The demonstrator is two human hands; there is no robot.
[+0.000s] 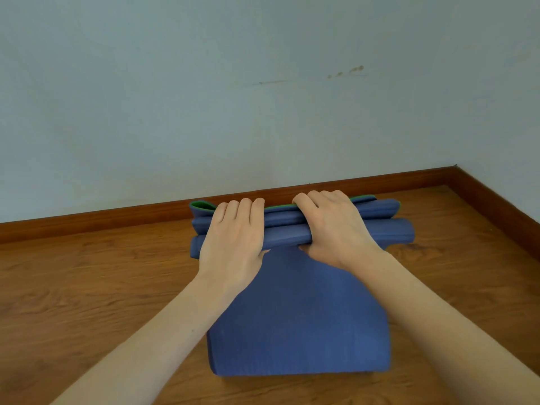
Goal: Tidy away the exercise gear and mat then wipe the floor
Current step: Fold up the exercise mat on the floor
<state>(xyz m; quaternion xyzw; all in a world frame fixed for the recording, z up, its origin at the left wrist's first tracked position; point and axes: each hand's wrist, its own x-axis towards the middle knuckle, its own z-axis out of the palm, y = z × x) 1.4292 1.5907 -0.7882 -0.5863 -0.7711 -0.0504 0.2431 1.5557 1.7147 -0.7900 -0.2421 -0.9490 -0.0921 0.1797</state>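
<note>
Near the skirting: blue mat (298,311) lying on wood floor (87,273), far end bunched in folds.
Left hand (230,244): fingers curling over the folds, gripping.
Right hand (336,229): gripping likewise.
Room: pale wall (204,97) meeting brown skirting (102,219).

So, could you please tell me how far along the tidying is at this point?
Done: no exercise gear shows on the wooden floor. In hand: the left hand and right hand grip the partly gathered blue mat, with a flat stretch left. Remaining: finishing and stowing the mat, then wiping the floor.
</note>
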